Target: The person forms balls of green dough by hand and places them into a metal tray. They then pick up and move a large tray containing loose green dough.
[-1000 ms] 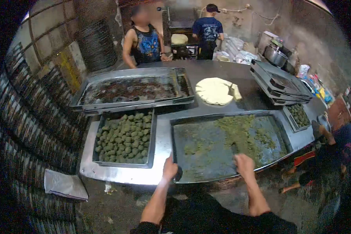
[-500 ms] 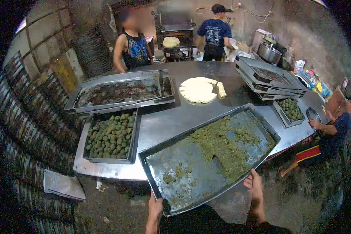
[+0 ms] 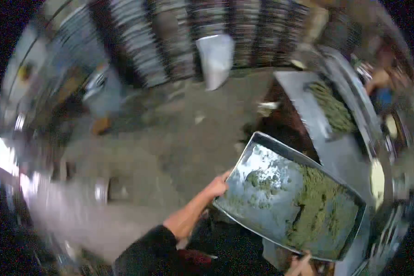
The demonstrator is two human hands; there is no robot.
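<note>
I hold a large shallow metal tray (image 3: pixel 237 195) in front of me, tilted in view. Moist green crumbly paste (image 3: pixel 319 207) is spread over its right half, with smaller smears toward the left. My left hand (image 3: pixel 219 186) is closed around the tray's left rim. At the bottom edge of the view, my right hand (image 3: pixel 301 265) grips the near rim; part of it is cut off by the frame.
To the right is the metal table (image 3: pixel 292 85), bearing a tray of green balls (image 3: pixel 333 108) and pale dough (image 3: pixel 377 181). A blurred person's arm (image 3: pixel 382 79) shows beyond. Tall tray stacks (image 3: pixel 209 18) line the back, with a white sack (image 3: pixel 215 60) before them.
My view has swung sharply left, with motion blur. The tray has turned with me, its left end moving out over the floor. My right hand now closes on the rim.
</note>
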